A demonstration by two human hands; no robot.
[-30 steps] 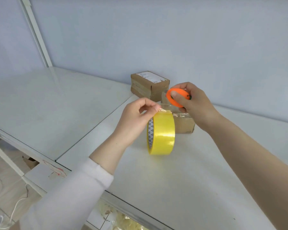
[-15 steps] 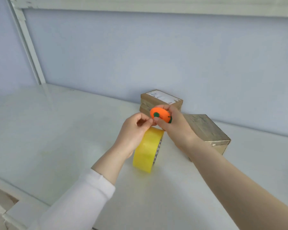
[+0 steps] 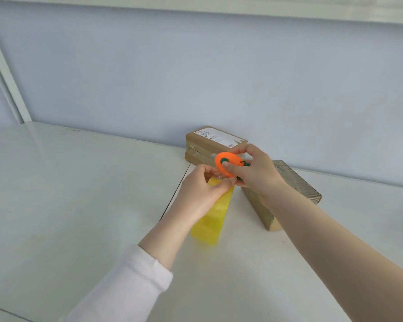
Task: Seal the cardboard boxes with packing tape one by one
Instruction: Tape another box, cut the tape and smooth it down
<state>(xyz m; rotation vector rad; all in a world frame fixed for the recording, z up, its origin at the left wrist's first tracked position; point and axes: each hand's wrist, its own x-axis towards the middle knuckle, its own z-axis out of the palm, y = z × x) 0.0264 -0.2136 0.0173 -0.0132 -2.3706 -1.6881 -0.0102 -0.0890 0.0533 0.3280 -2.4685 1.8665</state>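
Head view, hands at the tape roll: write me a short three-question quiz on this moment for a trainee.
1. True or false: the right hand holds the orange cutter.
2. Where does the yellow tape roll stand? A) inside an open box B) on its edge on the white table C) on the floor
3. Fill in: the loose end of the tape is pinched by the ___ hand.

Key: 1 true; 2 B; 3 the left hand.
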